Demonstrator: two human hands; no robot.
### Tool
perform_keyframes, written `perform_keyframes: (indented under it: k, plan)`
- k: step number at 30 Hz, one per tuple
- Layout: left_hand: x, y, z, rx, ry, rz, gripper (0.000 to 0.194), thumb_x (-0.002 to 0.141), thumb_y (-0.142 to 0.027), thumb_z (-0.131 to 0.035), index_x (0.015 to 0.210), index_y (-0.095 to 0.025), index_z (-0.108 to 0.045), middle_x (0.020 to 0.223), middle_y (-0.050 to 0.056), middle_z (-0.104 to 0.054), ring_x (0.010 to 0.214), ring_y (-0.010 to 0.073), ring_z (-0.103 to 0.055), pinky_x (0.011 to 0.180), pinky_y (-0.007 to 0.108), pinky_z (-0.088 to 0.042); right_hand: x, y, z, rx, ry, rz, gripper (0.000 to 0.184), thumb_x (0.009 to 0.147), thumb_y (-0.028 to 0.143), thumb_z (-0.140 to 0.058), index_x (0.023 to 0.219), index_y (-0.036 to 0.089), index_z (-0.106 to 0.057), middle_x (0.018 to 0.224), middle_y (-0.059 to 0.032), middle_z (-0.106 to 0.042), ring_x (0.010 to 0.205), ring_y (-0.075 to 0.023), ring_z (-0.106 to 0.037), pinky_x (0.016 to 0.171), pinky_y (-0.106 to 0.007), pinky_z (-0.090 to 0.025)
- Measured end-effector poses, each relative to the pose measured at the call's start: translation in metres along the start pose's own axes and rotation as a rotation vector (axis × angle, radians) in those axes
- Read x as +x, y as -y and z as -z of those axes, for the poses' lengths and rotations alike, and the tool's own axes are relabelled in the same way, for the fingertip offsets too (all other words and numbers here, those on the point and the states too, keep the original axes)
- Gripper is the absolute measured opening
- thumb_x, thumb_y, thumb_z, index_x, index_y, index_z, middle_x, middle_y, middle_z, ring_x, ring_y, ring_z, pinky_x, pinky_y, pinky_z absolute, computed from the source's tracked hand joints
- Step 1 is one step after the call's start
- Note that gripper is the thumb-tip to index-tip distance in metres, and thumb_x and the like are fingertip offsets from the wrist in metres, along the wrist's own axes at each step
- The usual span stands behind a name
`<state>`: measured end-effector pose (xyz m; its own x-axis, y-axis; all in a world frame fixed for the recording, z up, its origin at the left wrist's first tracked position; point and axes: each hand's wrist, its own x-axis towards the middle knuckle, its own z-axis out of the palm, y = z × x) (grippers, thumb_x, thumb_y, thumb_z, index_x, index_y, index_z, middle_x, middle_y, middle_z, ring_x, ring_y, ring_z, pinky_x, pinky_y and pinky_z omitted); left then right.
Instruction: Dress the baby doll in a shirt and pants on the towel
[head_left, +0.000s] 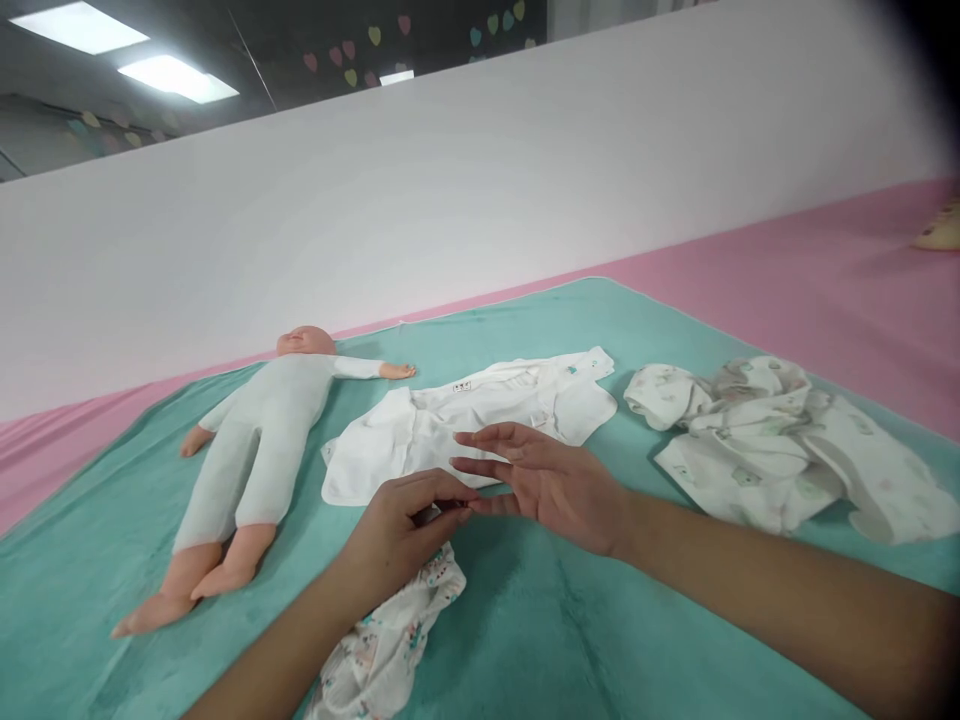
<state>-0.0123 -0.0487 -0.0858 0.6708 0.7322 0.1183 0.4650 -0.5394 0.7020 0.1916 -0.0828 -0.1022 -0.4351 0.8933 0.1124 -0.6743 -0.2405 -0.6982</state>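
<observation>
My left hand is closed in a pinch in the middle of the view. Its thumb and forefinger meet the tip of a lower finger of my right hand; whether anything small sits between them I cannot make out. The right hand is open, palm partly showing, fingers stretched apart. Beyond both hands a white baby garment lies spread out, with a small printed label. Under my left wrist and forearm lies a bunched white cloth with a colourful print, partly hidden by the arm.
A baby doll in a white suit lies on its back at the left. To the right is a crumpled, printed white cloth. All rest on a teal blanket over a pink surface, with a white wall panel behind.
</observation>
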Motion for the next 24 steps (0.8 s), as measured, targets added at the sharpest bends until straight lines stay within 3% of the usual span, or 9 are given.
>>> perform_keyframes:
  k: [15,24]
  plan:
    - [0.0006,-0.0016,-0.0007,0.065,0.009,0.004,0.029,0.079,-0.008,-0.048,0.094,-0.024,-0.068,0.086,-0.001,-0.069,0.071,0.011,-0.059,0.063,0.021,-0.045,0.0022,-0.0014,0.0035,-0.016,0.022,0.023,0.023,0.087,0.015,-0.046,0.106,0.019,-0.058,0.135,-0.0087,-0.045,0.124,-0.0287,-0.043,0.097,-0.051,-0.041]
    - [-0.0021,0.0001,-0.0056,0.142,-0.03,-0.017,0.026,0.082,-0.013,-0.05,0.095,-0.026,-0.068,0.087,-0.001,-0.068,0.075,0.0126,-0.06,0.067,0.022,-0.046,0.0034,-0.0014,0.0071,-0.033,0.01,0.004,0.022,0.087,0.016,-0.047,0.105,0.02,-0.059,0.136,-0.0093,-0.044,0.124,-0.0293,-0.044,0.097,-0.052,-0.041]
